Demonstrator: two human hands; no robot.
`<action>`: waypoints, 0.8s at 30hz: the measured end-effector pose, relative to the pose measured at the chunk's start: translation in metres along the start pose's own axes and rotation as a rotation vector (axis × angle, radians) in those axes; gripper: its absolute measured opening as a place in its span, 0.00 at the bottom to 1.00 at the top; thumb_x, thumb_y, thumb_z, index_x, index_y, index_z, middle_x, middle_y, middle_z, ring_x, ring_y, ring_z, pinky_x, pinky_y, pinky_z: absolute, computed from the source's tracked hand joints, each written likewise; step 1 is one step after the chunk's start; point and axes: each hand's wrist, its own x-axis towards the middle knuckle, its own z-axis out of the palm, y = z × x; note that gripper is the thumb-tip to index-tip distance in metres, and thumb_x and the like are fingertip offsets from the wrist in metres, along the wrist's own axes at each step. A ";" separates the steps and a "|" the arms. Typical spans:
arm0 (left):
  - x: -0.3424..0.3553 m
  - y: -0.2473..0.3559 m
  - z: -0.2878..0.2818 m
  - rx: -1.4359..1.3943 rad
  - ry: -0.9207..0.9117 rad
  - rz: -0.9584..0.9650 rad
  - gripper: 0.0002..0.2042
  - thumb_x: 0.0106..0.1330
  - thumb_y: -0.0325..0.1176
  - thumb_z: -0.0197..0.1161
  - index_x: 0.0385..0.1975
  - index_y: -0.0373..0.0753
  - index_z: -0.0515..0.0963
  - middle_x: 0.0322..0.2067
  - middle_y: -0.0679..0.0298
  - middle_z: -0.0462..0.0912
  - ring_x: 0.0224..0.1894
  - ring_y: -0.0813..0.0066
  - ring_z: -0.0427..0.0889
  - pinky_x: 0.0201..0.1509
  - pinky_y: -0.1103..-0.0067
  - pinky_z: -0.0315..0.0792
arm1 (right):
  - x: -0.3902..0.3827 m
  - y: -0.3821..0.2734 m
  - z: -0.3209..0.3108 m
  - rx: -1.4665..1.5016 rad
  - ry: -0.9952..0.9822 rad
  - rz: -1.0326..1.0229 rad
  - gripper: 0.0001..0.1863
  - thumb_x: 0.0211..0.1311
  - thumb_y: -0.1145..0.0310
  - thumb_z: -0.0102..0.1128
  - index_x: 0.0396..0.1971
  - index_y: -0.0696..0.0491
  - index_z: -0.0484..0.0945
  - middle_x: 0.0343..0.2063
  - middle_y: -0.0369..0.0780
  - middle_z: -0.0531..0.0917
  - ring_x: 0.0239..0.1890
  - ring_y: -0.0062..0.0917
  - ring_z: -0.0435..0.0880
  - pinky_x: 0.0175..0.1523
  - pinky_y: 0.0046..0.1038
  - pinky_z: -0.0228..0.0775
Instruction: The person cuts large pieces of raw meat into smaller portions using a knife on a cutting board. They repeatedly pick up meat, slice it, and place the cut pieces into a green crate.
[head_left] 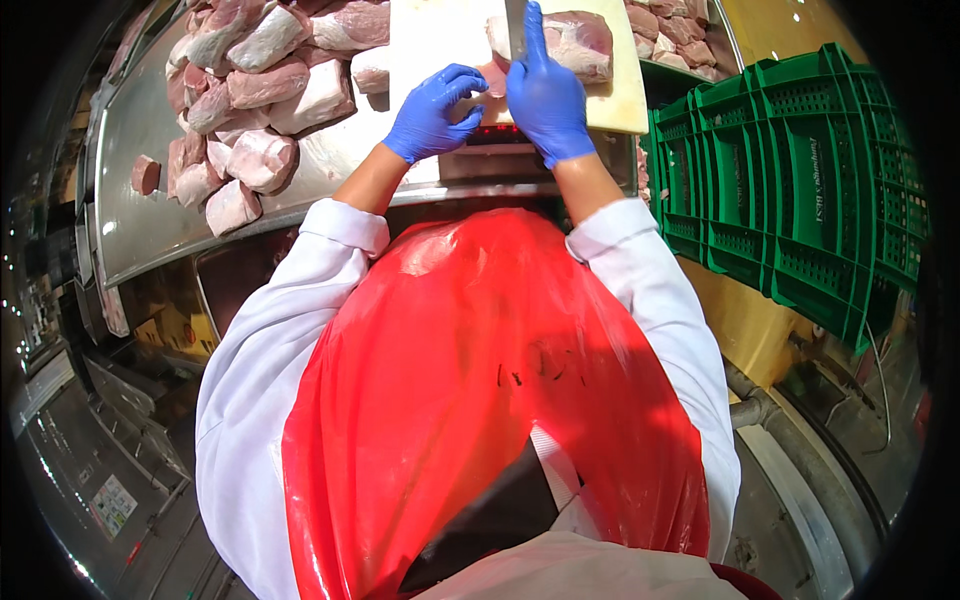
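Meat (580,45) on board (628,95), beside knife (516,28); right hand (548,105) gripping knife, index finger extended; left hand (437,113) half-curled, nothing visible in it. Meat's probably soft, slick, fairly heavy: brace broad side, fingertips tucked

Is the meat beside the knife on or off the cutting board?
On: pale cutting board shows on both sides of the meat, by the right hand.

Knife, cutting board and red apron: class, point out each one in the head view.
Knife (516,30): head view, on the blade.
Cutting board (612,110): head view, bare surface near its lower right corner.
Red apron (450,350): head view, middle of its front.
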 end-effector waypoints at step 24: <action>0.081 -0.075 -0.002 -0.193 -0.154 -0.538 0.16 0.50 0.49 0.67 0.29 0.44 0.86 0.30 0.53 0.87 0.35 0.53 0.87 0.44 0.66 0.80 | -0.108 -0.088 -0.088 -0.001 -0.117 0.413 0.40 0.65 0.72 0.54 0.76 0.47 0.52 0.30 0.55 0.84 0.32 0.53 0.85 0.36 0.44 0.76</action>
